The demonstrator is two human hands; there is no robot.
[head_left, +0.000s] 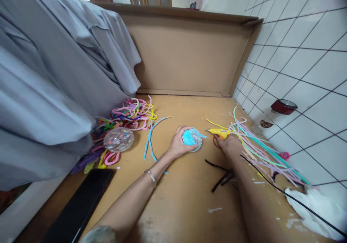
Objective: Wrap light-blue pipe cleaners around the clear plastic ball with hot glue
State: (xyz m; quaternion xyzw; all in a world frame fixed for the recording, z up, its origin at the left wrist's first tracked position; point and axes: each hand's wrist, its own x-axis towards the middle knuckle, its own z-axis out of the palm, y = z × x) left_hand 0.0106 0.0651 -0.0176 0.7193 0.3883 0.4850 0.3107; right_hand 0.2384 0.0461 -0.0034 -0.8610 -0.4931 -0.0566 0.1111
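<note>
My left hand (180,142) is wrapped round a small rounded piece (191,138) partly covered in rows of blue pipe cleaner, with greyish clear surface showing on its right side. A loose blue end sticks out from it to the right. Just right of that piece, my right hand (231,145) grips a yellow glue gun (218,131), its metal nozzle pointing left towards the piece but apart from it. Blue pipe cleaners (150,142) lie on the table left of my left hand. Black pipe cleaners (223,174) lie below the glue gun.
A clear faceted bowl (119,139) sits by a heap of coloured pipe cleaners (132,113). A black phone (81,203) lies front left. Pastel pipe cleaners (268,152), a red-lidded jar (276,118), a black cord (292,198) and white tissue (320,210) are right. Cardboard (187,55) stands behind.
</note>
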